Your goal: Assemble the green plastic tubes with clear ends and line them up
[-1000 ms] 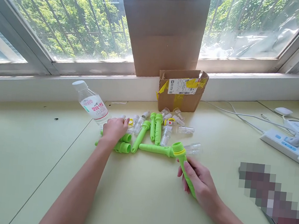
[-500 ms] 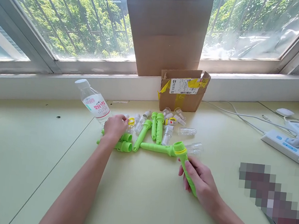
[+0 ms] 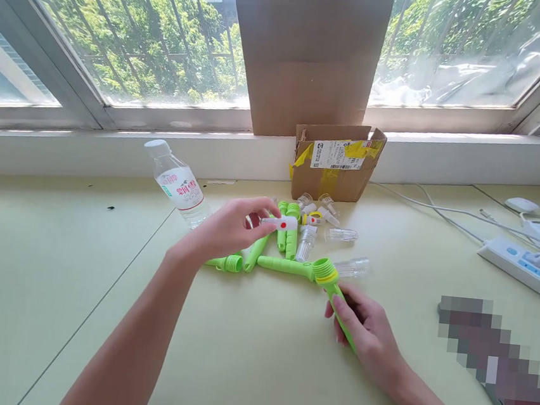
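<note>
My left hand pinches a small white cylinder with a red button between thumb and fingers, above the middle of the pile. Its near end is hidden by my fingers. My right hand is wrapped round a green plastic handle, tilted, with a threaded open top and a yellow ring below the thread. Beside it lies another green handle, and behind that one stretches a clear ribbed plastic cover. More green handles and clear covers are scattered under and beyond my left hand.
A water bottle stands at the back left. An open cardboard box sits by the window wall. On the right are a white power strip with cables and a pixelated dark flat object. More small white and yellow parts lie before the box.
My left hand has moved right from the left side of the pile and now carries the white cylinder with the red button. My right hand still holds the green handle in nearly the same place.
</note>
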A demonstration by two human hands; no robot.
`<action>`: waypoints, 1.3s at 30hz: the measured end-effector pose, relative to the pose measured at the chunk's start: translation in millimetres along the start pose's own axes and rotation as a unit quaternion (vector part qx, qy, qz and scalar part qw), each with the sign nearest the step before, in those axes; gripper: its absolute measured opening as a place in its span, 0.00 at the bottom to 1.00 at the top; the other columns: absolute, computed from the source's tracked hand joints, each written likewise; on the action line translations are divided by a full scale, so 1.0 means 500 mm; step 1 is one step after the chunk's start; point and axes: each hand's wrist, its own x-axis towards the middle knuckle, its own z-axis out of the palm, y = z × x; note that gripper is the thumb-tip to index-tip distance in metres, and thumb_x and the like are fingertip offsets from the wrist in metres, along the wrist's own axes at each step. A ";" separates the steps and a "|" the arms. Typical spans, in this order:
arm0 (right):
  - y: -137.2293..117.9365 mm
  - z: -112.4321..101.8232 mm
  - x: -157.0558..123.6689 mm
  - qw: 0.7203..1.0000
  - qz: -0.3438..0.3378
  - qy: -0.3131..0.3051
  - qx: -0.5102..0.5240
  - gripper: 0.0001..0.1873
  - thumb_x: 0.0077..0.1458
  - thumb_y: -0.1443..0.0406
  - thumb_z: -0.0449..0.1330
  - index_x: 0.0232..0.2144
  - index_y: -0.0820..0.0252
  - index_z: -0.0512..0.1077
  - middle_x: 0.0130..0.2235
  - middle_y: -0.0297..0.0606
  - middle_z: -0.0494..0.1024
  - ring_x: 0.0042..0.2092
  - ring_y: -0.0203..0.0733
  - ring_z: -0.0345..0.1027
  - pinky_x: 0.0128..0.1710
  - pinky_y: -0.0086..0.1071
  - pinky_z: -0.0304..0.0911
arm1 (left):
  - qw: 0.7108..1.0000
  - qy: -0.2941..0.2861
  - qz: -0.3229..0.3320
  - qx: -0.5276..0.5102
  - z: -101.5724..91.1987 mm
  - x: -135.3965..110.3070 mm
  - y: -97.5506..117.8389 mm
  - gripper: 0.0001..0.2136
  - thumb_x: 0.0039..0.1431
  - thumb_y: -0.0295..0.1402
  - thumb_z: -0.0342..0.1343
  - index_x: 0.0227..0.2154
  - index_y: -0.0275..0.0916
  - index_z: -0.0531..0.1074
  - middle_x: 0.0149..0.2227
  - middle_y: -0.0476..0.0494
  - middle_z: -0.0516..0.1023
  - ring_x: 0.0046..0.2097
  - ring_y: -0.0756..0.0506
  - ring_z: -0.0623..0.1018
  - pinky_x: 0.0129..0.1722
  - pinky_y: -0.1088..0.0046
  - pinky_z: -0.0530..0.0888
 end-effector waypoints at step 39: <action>0.010 0.001 -0.009 0.967 -0.184 0.024 -0.174 0.10 0.54 0.64 0.59 0.40 0.58 0.71 0.30 0.37 0.74 0.28 0.39 0.65 0.26 0.30 0.60 | 0.978 -0.187 0.035 -0.087 0.012 -0.025 0.072 0.08 0.52 0.34 0.59 0.35 0.44 0.78 0.34 0.50 0.79 0.36 0.49 0.76 0.31 0.77 0.70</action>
